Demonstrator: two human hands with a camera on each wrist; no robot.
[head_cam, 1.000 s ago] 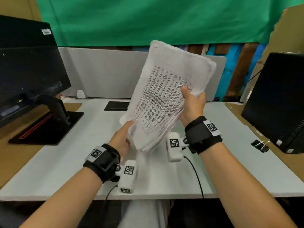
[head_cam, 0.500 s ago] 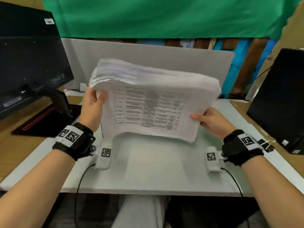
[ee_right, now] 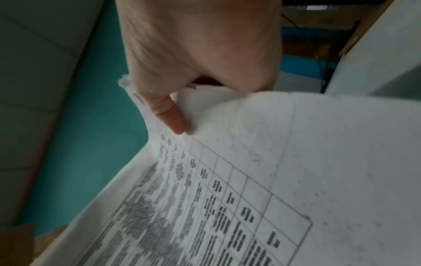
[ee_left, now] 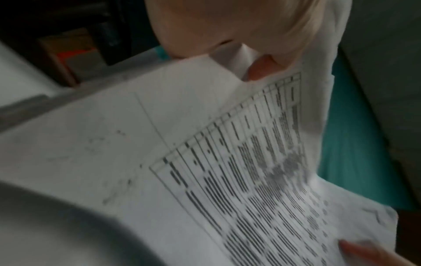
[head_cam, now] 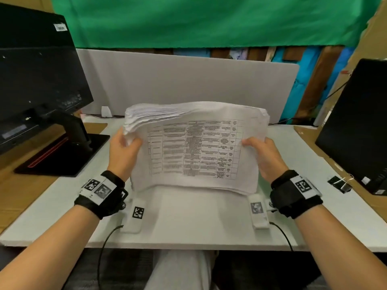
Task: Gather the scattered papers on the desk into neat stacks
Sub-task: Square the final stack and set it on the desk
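Note:
A thick stack of printed papers point(head_cam: 194, 147) with a table on its top sheet stands on its long edge on the white desk point(head_cam: 188, 222), leaning toward me. My left hand point(head_cam: 123, 151) grips the stack's left end, where the sheets fan apart at the top corner. My right hand point(head_cam: 263, 155) grips the right end, thumb on the front sheet. In the left wrist view the printed papers point(ee_left: 239, 171) fill the frame under my left hand point(ee_left: 232, 30). In the right wrist view my right hand point(ee_right: 193, 54) pinches the papers point(ee_right: 250, 180) with the thumb on top.
A black monitor point(head_cam: 35, 80) on its stand point(head_cam: 69, 151) is at the left, another dark screen point(head_cam: 360, 126) at the right. Black binder clips point(head_cam: 340, 184) lie near the right screen. A grey divider panel point(head_cam: 188, 84) runs along the desk's back.
The stack went from upright in the right hand alone to held sideways by both hands, then came down so its lower edge meets the desk.

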